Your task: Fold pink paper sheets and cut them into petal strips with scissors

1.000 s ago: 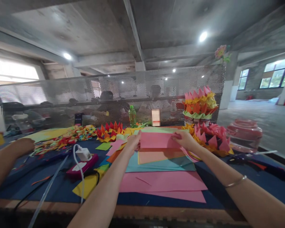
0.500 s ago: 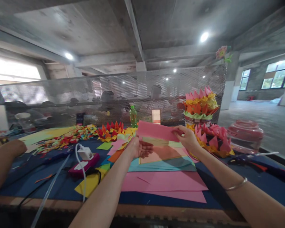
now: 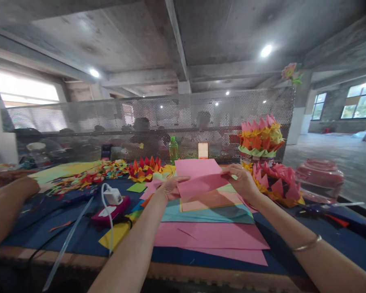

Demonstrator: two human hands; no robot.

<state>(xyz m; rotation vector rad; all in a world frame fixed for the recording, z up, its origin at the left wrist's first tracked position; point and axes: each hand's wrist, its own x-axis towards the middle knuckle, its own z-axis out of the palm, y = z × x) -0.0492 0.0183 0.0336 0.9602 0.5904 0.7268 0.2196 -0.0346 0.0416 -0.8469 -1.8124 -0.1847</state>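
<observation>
A sheet of pink paper (image 3: 199,176) hangs between my hands above the stacked sheets, with a crease across its middle. My left hand (image 3: 172,188) grips its left edge, thumb lying over the front. The right edge is pinched by my right hand (image 3: 240,179), between thumb and fingers. Under it lies an orange sheet (image 3: 210,200) on blue paper (image 3: 201,215). Nearer to me are larger pink sheets (image 3: 210,235), spread on the dark blue tabletop.
A purple power strip (image 3: 102,219) with a white charger (image 3: 113,196) sits left. Folded paper lotuses (image 3: 260,136) are piled right, beside a clear jar (image 3: 319,181). A green bottle (image 3: 173,149) stands behind. Another person's hand (image 3: 20,190) is at far left.
The pink paper has opened from a narrow folded strip into a taller sheet. My left hand, open with spread fingers before, has closed on its left edge.
</observation>
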